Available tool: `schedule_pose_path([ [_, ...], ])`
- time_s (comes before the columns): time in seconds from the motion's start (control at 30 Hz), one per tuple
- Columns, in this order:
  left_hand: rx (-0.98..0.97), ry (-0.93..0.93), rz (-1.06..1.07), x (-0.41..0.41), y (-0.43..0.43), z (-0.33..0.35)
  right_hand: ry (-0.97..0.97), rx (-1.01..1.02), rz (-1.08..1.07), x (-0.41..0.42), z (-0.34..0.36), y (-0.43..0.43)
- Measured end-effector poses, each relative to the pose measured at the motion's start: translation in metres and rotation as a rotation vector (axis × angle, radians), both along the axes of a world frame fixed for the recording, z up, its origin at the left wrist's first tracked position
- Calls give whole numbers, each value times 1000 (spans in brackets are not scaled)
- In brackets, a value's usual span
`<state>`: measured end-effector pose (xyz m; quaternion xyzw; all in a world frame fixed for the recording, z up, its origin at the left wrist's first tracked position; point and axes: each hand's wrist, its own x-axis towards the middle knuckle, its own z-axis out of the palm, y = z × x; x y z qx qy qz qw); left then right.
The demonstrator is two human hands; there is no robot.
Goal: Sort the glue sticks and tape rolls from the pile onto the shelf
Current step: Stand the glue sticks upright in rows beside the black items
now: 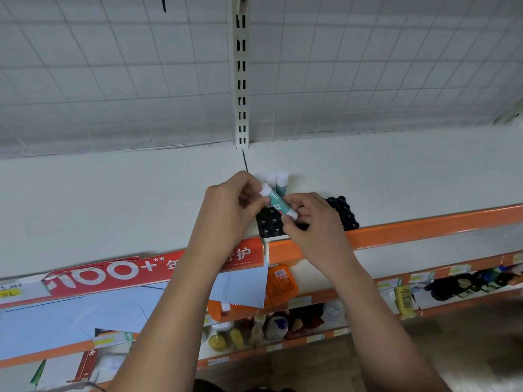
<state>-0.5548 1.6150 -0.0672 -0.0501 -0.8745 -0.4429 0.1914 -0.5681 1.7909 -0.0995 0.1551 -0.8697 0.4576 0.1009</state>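
While you've got the glue stick (pixel 276 200) pinched at both ends, head view reads like this: left hand (pixel 235 199) grips the white cap end, right hand (pixel 311 219) grips the base end. The stick is tilted and held just above the shelf (pixel 113 199), over the back left corner of the black studded mat (pixel 343 212), which sits against the orange front edge (pixel 424 226).

Step, as I read it: stand this one with the others.
- Drop to one hand and rotate it cap-up.
- Set it just beside the two standing glue sticks (pixel 282 182) behind your fingers, near the seam under the slotted upright (pixel 241 80).
- Approach from the front edge. They're tall and narrow, so a knuckle brush would likely tip them.
- Let go only once the base sits flat.

Count:
- Glue sticks: 3 (1 in hand, 2 upright on the shelf).
- Black mat: 1. Can't tell whether its round studs are tape rolls.
- Tape rolls confirmed: 0.
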Motion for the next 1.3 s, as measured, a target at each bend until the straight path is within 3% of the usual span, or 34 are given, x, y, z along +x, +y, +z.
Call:
schedule_pose_path([
  [0.13,-94,-73,71,-2,0,-7,-125,-309,-53,-1,7,5],
  [0.23,-177,-117,59,-2,5,-13,-78,-427,-99,-3,16,6],
  [0.37,-361,-107,31,-3,12,-18,52,-329,-114,-8,24,7],
  [0.57,-436,-116,-30,-5,19,-23,279,44,-96,-19,21,3],
  [1.17,-425,-126,3,-10,18,-26,200,-10,-120,-17,14,-12],
  [1.3,-428,-161,-34,-7,13,-22,175,92,-98,-14,23,-9],
])
